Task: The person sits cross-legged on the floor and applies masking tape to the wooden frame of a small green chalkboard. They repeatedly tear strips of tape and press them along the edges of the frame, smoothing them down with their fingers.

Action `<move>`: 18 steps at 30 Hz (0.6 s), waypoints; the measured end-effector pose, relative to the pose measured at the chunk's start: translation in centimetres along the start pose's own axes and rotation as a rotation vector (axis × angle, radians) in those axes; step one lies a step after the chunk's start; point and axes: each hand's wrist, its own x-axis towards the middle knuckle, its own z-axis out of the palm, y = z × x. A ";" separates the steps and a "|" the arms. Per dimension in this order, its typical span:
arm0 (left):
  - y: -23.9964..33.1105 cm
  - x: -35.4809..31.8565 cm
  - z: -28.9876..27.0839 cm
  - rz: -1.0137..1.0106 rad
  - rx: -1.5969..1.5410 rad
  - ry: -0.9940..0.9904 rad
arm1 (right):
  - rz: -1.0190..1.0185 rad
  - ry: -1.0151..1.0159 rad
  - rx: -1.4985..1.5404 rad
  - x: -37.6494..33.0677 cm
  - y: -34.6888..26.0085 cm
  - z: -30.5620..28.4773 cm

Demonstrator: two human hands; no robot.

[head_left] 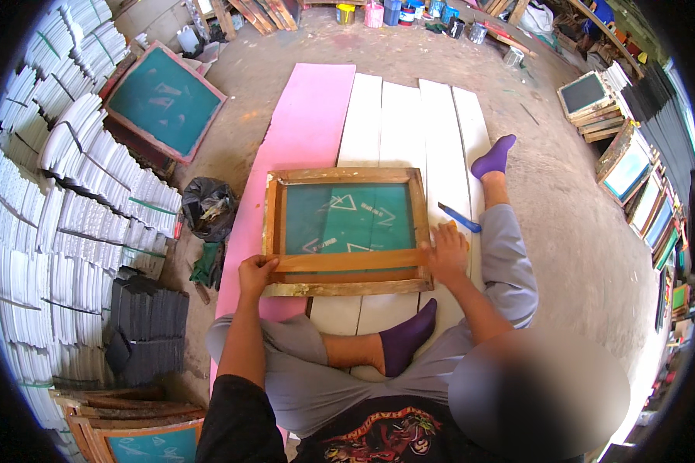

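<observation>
Both hands closed on a wooden squeegee [349,261]: left grip [256,275] at one end, right grip [446,255] at the other. Lying across the near edge of a wood-framed green screen [346,230], atop white boards [432,131] on the floor.

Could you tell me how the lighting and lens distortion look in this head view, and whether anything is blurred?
Head view: even daylight with soft shadows and no strong glare on the green mesh of the wooden screen frame; the fisheye bends the white boards and the stacked white sheets toward a dark rim; a blurred oval patch covers the lower right; the left hand and right hand are sharp.
</observation>
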 end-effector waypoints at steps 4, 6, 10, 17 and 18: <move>0.2 -0.4 -0.3 -0.054 -0.124 -0.018 | 0.265 -0.087 0.035 4.9 3.9 -0.5; -0.2 0.1 -0.3 -0.070 -0.147 -0.019 | 0.379 -0.174 0.041 6.5 6.2 -0.3; 0.2 0.4 0.6 -0.061 -0.086 -0.009 | 0.434 -0.346 -0.059 7.6 9.8 0.9; -1.2 0.8 -0.4 -0.062 -0.045 0.030 | 0.411 -0.397 -0.119 7.6 9.2 1.2; -1.3 0.9 -0.5 -0.064 -0.068 0.023 | 0.422 -0.362 -0.087 7.8 9.4 1.0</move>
